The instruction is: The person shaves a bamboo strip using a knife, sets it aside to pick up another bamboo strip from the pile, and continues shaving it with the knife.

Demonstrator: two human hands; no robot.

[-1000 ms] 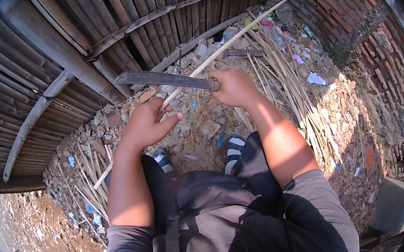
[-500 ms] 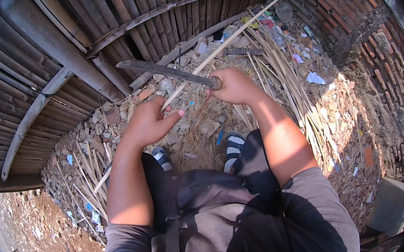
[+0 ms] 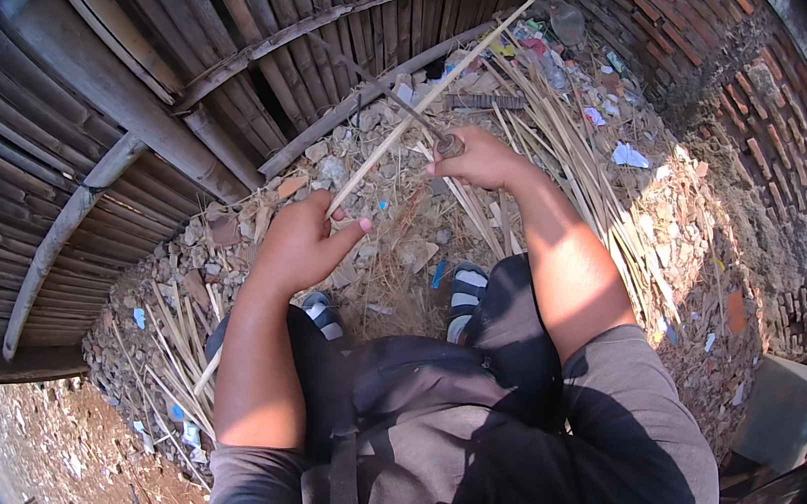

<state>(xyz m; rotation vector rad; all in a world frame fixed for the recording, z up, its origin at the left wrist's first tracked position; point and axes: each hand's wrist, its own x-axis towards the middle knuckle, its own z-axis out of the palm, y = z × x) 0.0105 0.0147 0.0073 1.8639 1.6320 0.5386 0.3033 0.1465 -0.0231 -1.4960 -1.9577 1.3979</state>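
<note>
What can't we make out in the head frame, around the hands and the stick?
- Blade, head view: thin and dark against the fence, edge and tip unclear.
- Handle in right hand: covered by the fingers.
- Long stick: lower part hidden behind left hand and forearm.
- Feet: mostly hidden by the knees.

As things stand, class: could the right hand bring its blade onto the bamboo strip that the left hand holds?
Probably yes. The right hand holds the blade just above the strip, which the left hand grips lower down; nothing lies between them.
</note>
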